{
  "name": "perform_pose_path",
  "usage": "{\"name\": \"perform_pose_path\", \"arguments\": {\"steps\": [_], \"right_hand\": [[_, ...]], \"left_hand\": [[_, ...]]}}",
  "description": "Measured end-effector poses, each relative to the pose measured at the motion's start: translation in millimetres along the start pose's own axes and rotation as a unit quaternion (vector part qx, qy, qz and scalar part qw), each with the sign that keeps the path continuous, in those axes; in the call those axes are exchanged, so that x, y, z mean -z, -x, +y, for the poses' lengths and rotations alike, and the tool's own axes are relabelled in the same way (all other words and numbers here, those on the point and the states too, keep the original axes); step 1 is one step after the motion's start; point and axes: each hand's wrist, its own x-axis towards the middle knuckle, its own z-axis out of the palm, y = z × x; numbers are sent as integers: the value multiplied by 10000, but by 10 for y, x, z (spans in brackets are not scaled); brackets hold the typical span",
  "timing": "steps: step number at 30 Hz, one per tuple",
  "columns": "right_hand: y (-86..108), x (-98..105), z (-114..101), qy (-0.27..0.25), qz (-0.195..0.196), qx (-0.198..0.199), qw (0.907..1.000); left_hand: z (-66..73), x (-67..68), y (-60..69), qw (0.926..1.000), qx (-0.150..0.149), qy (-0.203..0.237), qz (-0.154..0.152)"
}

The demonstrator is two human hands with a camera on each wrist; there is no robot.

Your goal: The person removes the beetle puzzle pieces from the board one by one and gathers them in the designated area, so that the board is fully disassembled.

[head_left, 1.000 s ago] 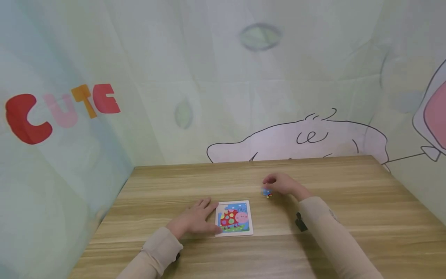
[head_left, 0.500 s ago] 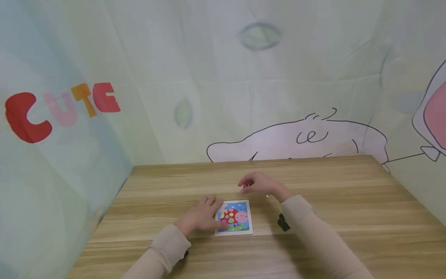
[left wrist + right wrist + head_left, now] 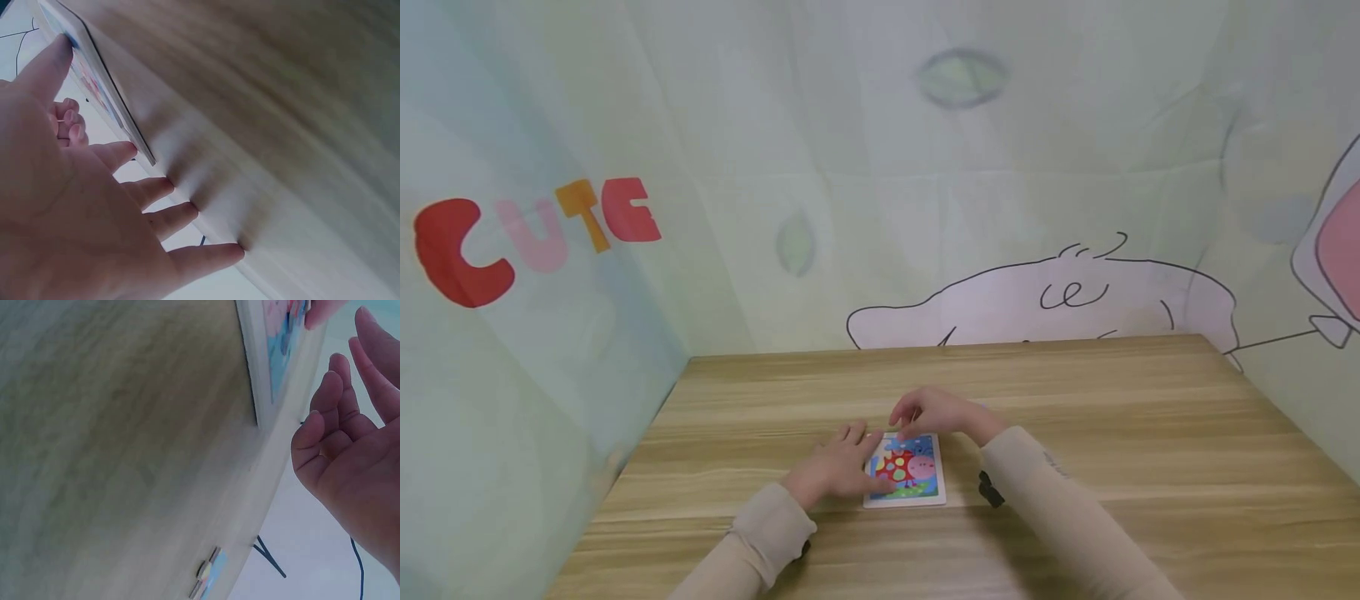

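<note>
A square jigsaw puzzle (image 3: pixel 917 487) with a white border and a ladybird picture lies on the table. My left hand (image 3: pixel 835 471) is spread beside it, its thumb over the lower left of the picture. In the left wrist view the left fingers (image 3: pixel 215 255) are stretched out toward the wood. Above the puzzle's upper left is my right hand (image 3: pixel 936 412), thumb and index finger close together; whether a piece sits between them cannot be made out. A loose puzzle piece (image 3: pixel 209 573) lies on the table in the right wrist view, mostly hidden by the right arm in the head view.
The wood-grain table (image 3: pixel 775 392) runs back to a printed cloth backdrop (image 3: pixel 730 167) with a cartoon outline and coloured letters. Small black devices (image 3: pixel 991 489) are worn at the wrists.
My right hand has moved left from the loose piece to above the puzzle's upper edge. The left hand has shifted slightly right, farther onto the puzzle.
</note>
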Motion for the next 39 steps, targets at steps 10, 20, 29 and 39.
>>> {"name": "perform_pose_path", "arguments": {"steps": [10, 20, 29, 39], "right_hand": [[-40, -89, 1, -133, -337, -171, 9992], [-89, -132, 73, -151, -458, -125, 9988], [-114, -153, 85, -122, -534, -41, 9985], [-73, -164, 36, 45, -588, -107, 9982]], "left_hand": [[-18, -14, -19, 10000, -33, -50, -5], [-26, -36, -24, 10000, -12, -67, -20], [-27, -23, -26, 10000, -66, -22, 19], [0, -5, -8, 9999, -66, -101, -22]]}}
